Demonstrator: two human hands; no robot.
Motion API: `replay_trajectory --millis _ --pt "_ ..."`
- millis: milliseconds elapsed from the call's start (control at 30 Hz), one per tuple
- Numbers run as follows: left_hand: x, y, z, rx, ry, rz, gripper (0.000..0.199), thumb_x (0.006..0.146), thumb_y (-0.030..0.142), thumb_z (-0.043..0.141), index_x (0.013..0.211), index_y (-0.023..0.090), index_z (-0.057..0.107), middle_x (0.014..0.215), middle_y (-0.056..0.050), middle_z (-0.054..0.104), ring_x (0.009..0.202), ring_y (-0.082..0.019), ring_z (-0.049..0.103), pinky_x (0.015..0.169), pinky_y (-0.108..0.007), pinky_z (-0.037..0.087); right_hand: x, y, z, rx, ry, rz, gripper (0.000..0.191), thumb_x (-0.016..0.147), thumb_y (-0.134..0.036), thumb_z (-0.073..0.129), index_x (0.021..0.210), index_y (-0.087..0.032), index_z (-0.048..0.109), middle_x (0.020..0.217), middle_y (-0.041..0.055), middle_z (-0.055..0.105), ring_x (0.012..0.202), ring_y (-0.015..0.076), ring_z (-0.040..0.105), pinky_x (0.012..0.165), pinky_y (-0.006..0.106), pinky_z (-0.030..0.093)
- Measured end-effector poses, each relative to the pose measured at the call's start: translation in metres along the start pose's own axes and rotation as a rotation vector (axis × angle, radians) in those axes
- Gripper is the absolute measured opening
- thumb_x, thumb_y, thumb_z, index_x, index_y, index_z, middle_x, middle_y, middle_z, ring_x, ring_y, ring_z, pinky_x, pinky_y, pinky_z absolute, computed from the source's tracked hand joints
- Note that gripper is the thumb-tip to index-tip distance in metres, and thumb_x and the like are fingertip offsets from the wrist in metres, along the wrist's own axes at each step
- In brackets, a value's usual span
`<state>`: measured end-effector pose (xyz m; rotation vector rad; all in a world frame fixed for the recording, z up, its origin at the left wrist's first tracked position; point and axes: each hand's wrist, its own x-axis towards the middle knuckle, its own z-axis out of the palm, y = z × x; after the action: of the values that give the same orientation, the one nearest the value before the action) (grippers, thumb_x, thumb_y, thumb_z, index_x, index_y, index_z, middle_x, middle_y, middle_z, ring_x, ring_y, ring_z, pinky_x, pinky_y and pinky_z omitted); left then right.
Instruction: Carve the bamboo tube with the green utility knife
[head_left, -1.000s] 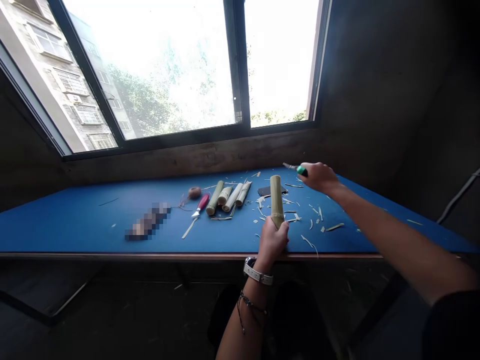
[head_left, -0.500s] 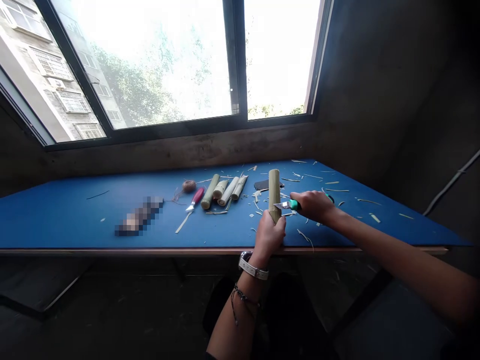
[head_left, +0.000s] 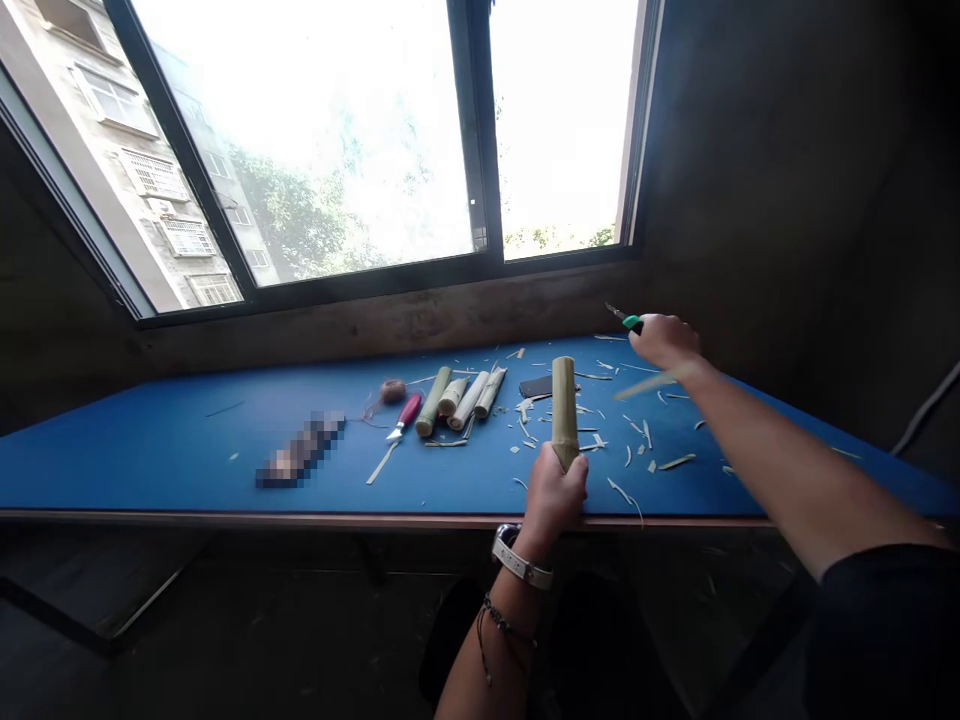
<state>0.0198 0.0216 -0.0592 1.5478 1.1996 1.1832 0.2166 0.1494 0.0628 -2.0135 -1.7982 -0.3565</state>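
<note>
My left hand is wrapped round the lower end of a bamboo piece, which stands nearly upright near the table's front edge. Raised to the right and beyond it, my right hand grips a utility knife with a green and black handle. Its blade points up and left, apart from the bamboo. A pale, blurred strip shows in the air under my right wrist. Behind the bamboo, a dark flat phone-like object lies partly hidden on the table.
Several cut bamboo pieces lie left of my hands, beside a red-handled knife and a ball of twine. Shavings are scattered over the blue tabletop. A pixelated object is at left. The window rises behind.
My right hand has swung the knife up and away from the bamboo, and a pale strip now shows in the air. My left hand keeps its grip. The view has shifted slightly.
</note>
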Motion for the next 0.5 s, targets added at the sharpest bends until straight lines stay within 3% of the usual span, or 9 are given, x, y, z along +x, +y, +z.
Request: replay_trajectory --millis 100,233,333,500 --pt "0.003 -0.001 0.001 -0.003 0.01 -0.021 0.018 0.079 0.035 0.049 0.082 0.018 0.042 0.061 0.004 0.05 0.045 -0.008 0.05 0.044 -0.019 0.035 -0.009 0.0 -0.004 0.015 0.01 -0.108 0.041 0.085 -0.037 0.035 0.105 -0.012 0.061 0.096 0.019 0.064 0.083 0.0251 0.06 0.057 0.028 0.032" --pt "0.007 -0.002 0.001 -0.028 0.011 -0.021 0.019 0.079 0.035 0.049 0.081 0.018 0.042 0.063 0.004 0.049 0.045 -0.008 0.05 0.043 -0.019 0.037 -0.06 -0.018 0.005 -0.016 -0.072 -0.361 0.028 0.083 -0.034 0.038 0.083 -0.017 0.061 0.075 0.0092 0.065 0.067 0.0191 0.059 0.051 0.025 0.029" --pt "0.009 -0.002 0.002 -0.086 -0.009 -0.036 0.019 0.079 0.035 0.048 0.082 0.018 0.041 0.063 0.004 0.049 0.044 -0.008 0.05 0.042 -0.019 0.037 -0.097 -0.026 0.011 -0.095 -0.128 -0.513 0.024 0.081 -0.031 0.038 0.082 -0.018 0.059 0.069 0.0074 0.064 0.062 0.0193 0.059 0.049 0.024 0.025" --pt "0.01 -0.002 0.002 -0.089 -0.001 -0.055 0.018 0.079 0.034 0.048 0.081 0.019 0.04 0.061 0.005 0.049 0.043 -0.007 0.05 0.041 -0.018 0.037 -0.119 -0.022 0.015 -0.156 -0.187 -0.524 0.026 0.082 -0.029 0.035 0.085 -0.018 0.059 0.071 0.0102 0.065 0.065 0.0238 0.061 0.05 0.026 0.027"
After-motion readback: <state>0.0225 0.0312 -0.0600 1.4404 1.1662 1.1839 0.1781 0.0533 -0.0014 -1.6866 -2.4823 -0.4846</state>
